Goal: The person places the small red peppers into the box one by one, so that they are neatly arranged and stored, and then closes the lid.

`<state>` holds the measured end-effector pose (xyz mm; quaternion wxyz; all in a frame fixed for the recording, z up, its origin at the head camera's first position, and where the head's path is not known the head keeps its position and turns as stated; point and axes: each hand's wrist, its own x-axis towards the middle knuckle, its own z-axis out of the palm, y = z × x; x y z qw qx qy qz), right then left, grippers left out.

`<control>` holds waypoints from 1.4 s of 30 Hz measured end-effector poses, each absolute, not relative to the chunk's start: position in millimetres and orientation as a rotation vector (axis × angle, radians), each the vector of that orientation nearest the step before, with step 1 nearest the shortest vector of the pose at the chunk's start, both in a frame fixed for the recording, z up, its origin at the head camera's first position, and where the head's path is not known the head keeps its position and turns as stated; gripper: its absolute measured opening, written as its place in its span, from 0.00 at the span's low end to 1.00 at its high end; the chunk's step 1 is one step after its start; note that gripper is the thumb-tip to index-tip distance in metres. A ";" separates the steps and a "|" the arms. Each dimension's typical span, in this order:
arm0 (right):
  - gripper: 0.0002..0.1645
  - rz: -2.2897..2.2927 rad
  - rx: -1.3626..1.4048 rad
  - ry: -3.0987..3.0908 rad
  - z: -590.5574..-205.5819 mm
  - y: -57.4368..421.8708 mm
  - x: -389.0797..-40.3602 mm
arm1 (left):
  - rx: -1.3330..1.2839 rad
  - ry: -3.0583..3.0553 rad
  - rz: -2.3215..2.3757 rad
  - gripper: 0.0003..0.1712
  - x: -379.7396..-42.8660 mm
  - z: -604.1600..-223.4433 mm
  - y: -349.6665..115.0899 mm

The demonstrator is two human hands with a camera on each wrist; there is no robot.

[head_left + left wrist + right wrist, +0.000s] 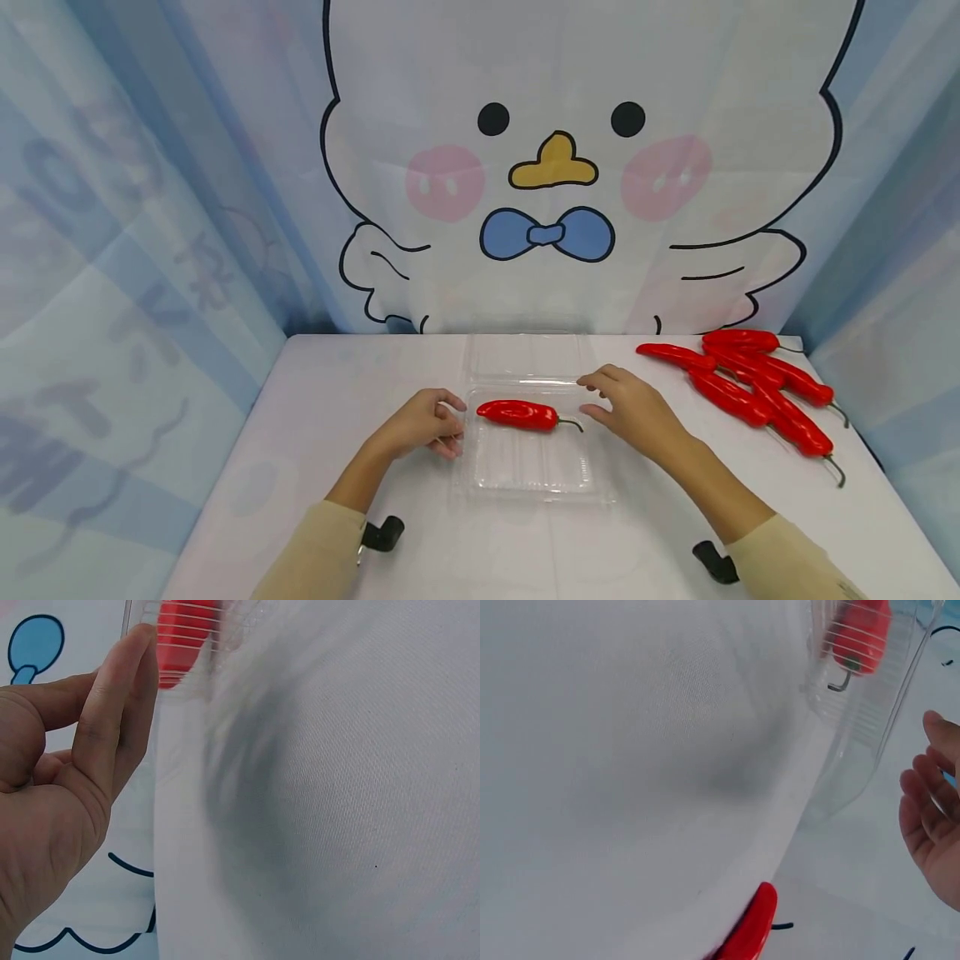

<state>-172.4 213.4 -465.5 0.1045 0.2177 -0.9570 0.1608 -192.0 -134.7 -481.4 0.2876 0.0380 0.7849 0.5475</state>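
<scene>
A clear plastic clamshell box lies opened on the table, its lid folded back toward the backdrop. One red chili pepper rests inside the tray, its green stem pointing right. My left hand is at the tray's left side; in the left wrist view its fairly straight fingers reach the ribbed wall. To the right of the tray, my right hand hovers by the upper corner, thumb and fingers spread apart with nothing between them. The right wrist view shows that hand apart from the box.
Several more red chili peppers lie in a loose pile at the table's back right. A curtain with a cartoon bird hangs right behind the table, and blue curtains stand on both sides.
</scene>
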 end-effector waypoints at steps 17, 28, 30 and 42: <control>0.41 0.517 0.526 -2.717 -470.4 280.4 -162.6 | 0.093 2.100 1.455 0.19 -192.7 -482.5 -133.7; 0.40 0.546 0.431 -2.795 -473.0 328.2 -160.1 | 0.095 2.103 1.449 0.19 -193.0 -482.4 -133.1; 0.41 0.537 0.392 -2.836 -472.4 337.1 -159.6 | 0.100 2.105 1.446 0.19 -193.2 -482.5 -133.0; 0.47 0.581 0.218 -3.026 -474.0 382.2 -169.0 | 0.094 2.110 1.446 0.18 -192.0 -481.1 -133.8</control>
